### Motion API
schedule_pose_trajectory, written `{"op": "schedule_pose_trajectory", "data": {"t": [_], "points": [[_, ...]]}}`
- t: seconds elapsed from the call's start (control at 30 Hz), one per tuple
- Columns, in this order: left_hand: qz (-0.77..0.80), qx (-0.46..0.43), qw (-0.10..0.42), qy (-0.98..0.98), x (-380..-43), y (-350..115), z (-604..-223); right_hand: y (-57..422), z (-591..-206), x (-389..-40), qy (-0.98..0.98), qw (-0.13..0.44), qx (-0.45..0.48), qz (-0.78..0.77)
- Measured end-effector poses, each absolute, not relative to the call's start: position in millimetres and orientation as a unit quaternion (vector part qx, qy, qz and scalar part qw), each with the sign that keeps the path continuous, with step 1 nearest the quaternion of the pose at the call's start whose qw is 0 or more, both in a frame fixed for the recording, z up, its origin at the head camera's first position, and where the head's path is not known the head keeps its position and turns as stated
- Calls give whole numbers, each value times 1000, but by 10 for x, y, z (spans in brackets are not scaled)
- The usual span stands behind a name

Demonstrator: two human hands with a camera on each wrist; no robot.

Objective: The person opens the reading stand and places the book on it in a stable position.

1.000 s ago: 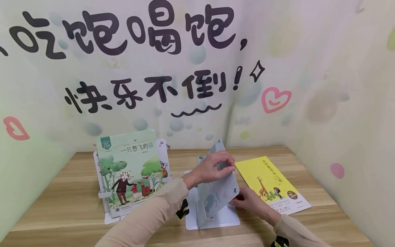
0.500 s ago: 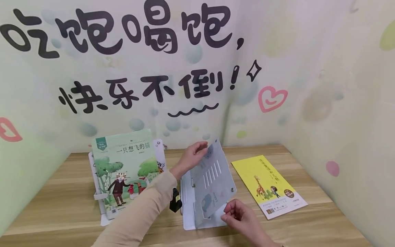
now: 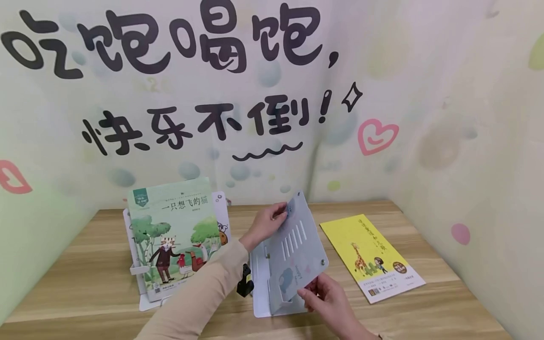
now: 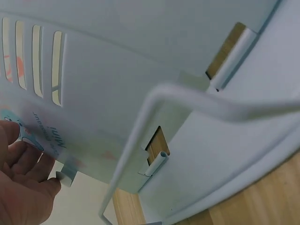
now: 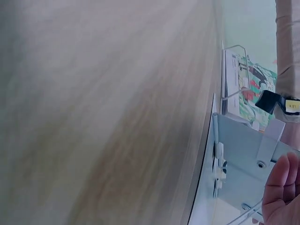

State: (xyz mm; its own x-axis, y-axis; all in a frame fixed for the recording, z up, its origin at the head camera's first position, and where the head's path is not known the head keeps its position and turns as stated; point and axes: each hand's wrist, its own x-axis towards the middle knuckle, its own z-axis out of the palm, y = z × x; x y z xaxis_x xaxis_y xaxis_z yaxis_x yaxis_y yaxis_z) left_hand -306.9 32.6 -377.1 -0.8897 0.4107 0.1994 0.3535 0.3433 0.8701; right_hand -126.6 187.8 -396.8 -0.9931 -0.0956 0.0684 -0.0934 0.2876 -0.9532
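Note:
A pale blue metal book stand (image 3: 293, 255) has its slotted panel raised at a steep tilt over a white base (image 3: 262, 302). My left hand (image 3: 265, 222) is at the panel's far left edge. In the left wrist view, the fingers of that hand (image 4: 23, 173) curl at the edge, with the thumb by a small metal tab (image 4: 68, 174). My right hand (image 3: 333, 300) grips the stand at the panel's near right corner, its fingers partly hidden behind it. The right wrist view shows this hand (image 5: 283, 192) close to the metal panel (image 5: 239, 159).
A green picture book (image 3: 174, 241) leans on a second book stand (image 3: 223, 208) at the left. The yellow book (image 3: 369, 257) lies flat at the right on the wooden table (image 3: 238, 326). A printed curtain (image 3: 272, 174) stands behind. In the left wrist view, a white wire (image 4: 136, 136) crosses close up.
My left hand has drawn back from across the panel to its far left edge, uncovering the slots. My right hand came away from the panel, then returned to its near right corner.

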Motion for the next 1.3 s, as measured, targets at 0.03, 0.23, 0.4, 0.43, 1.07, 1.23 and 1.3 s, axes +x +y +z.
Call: {"op": "schedule_pose_trajectory", "data": {"t": [0.03, 0.23, 0.4, 0.43, 1.07, 1.23, 1.3], "points": [[522, 233, 23, 820, -3066, 319, -3771, 1888, -3967, -1271, 802, 1, -55, -594], [521, 211, 6, 827, -3013, 257, -3756, 2013, -3993, -1330, 801, -33, -25, -597], [530, 180, -8, 828, -2971, 183, -3758, 2172, -3999, -1425, 784, -73, 25, -616], [533, 173, -13, 828, -2967, 171, -3761, 2207, -3998, -1453, 781, -84, 34, -618], [585, 109, -60, 801, -2704, -62, -3780, 2628, -3910, -2163, 807, -121, 58, -575], [572, 99, -70, 811, -2626, -97, -3815, 2669, -3938, -2358, 818, -120, 55, -560], [565, 92, -72, 817, -2585, -106, -3828, 2679, -3957, -2429, 820, -121, 53, -557]]}}
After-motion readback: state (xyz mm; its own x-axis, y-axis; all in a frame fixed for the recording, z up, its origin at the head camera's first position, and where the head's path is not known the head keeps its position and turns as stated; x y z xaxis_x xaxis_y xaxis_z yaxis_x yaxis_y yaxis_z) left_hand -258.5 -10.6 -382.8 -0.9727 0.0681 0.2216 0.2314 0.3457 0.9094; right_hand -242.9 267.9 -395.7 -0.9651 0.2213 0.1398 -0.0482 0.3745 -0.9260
